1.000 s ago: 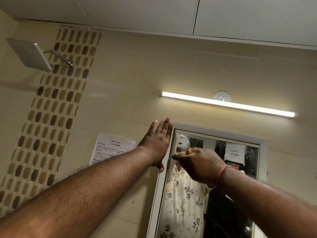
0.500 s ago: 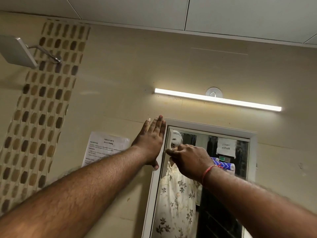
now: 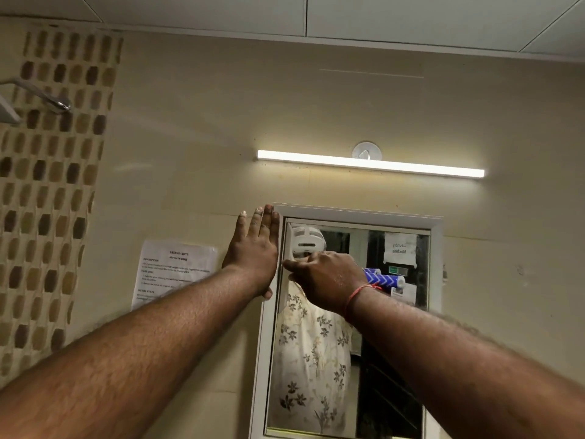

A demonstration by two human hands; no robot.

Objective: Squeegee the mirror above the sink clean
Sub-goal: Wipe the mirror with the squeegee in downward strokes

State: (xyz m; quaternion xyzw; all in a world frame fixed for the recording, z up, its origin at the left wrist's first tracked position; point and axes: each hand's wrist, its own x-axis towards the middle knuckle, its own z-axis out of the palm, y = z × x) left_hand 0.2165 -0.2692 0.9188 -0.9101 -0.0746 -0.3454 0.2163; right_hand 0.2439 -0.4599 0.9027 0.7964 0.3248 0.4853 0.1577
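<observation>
The mirror [image 3: 395,359] hangs in a white frame [image 3: 357,213] on the beige tiled wall. My left hand [image 3: 253,251] lies flat with straight fingers on the wall, right against the frame's upper left corner. My right hand [image 3: 326,280] is pressed to the glass near the top left and grips the squeegee [image 3: 384,279]. Only its blue and white patterned handle shows, sticking out past my wrist; the blade is hidden under my hand. The glass reflects a person in a floral shirt.
A lit tube light [image 3: 370,163] runs above the mirror. A printed paper sheet [image 3: 174,270] is taped to the wall left of the frame. A shower head on a metal arm [image 3: 41,93] juts out at far left, beside a mosaic tile strip [image 3: 47,201].
The view has shifted to the right and closer. Both hands stay by the mirror's top left corner. The blue and white handle has come into sight beside my right wrist.
</observation>
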